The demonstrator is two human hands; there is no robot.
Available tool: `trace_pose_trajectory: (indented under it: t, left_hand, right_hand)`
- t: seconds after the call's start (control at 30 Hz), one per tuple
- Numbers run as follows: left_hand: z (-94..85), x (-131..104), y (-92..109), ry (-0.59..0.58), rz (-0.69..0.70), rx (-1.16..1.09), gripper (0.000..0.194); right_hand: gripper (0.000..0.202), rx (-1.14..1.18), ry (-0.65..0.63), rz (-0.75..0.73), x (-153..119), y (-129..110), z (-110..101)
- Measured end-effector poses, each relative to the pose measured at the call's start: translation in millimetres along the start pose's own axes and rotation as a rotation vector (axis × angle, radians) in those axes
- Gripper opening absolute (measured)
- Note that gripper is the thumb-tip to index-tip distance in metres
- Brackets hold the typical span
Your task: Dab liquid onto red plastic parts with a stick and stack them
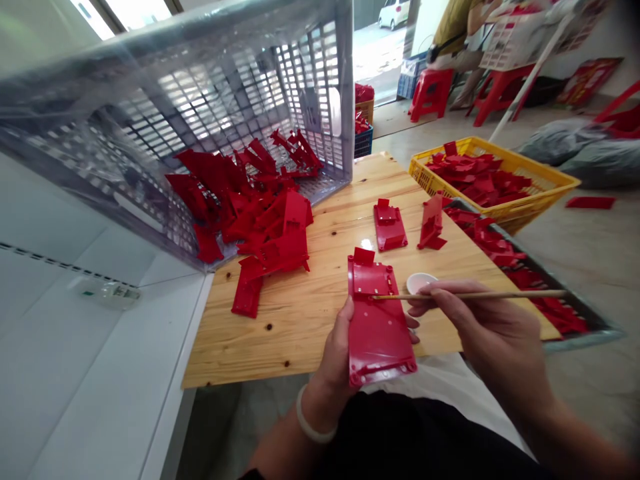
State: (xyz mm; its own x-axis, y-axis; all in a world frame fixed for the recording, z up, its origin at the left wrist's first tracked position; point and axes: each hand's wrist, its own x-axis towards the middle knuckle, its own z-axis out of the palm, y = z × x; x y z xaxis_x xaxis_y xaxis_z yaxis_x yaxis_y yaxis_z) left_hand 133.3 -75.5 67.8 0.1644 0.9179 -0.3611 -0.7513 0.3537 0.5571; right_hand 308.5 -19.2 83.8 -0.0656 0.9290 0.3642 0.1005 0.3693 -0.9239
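My left hand (338, 353) is closed around a red plastic panel (383, 333), thumb along its left edge and fingertips showing at its right. The panel has a small raised flap at its far end and posts at its near corners. A thin wooden brush (480, 295) is pinched between the thumb and fingers of my right hand (493, 333). Its tip meets the panel's upper part, near a ridge. Just behind my right fingers sits a small white dish (421, 283), partly covered by them. Farther back on the wooden table (310, 327) are a similar red panel (391, 230) and an upright red piece (432, 223).
A grey crate (345, 133) lies tipped at the left, red parts (265, 220) spilling from it onto the table. At the right stand a yellow basket (545, 183) and a grey bin (607, 333) of red parts. A person (455, 30) sits beyond near red stools (431, 93).
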Motion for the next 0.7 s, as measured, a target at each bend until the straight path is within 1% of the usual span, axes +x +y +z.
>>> trace_pose_trajectory:
  t: [0.13, 0.27, 0.4, 0.5, 0.63, 0.7]
  left_hand:
    - [2.7, 0, 1, 0.039, -0.014, -0.025, 0.069]
    - [4.0, 1, 1, 0.046, 0.009, -0.007, 0.070]
    - [4.0, 1, 0, 0.058, 0.010, 0.026, 0.069]
    - [5.5, 0, -1, 0.075, 0.023, 0.085, 0.075]
    - [9.9, -1, -3, 0.115, 0.074, 0.151, 0.082]
    - [11.7, -1, -3, 0.129, 0.101, 0.183, 0.082]
  right_hand:
    - [0.009, 0.004, -0.011, -0.012, -1, -1, 0]
    - [0.009, 0.021, -0.001, -0.017, 0, -3, 2]
    - [0.010, 0.007, -0.029, -0.059, -1, -4, 2]
    - [0.016, -0.070, -0.043, -0.141, -3, -4, -1]
    - [0.030, -0.139, -0.114, -0.321, -4, -1, -1]
    - [0.034, -0.179, -0.145, -0.382, -4, 1, 0]
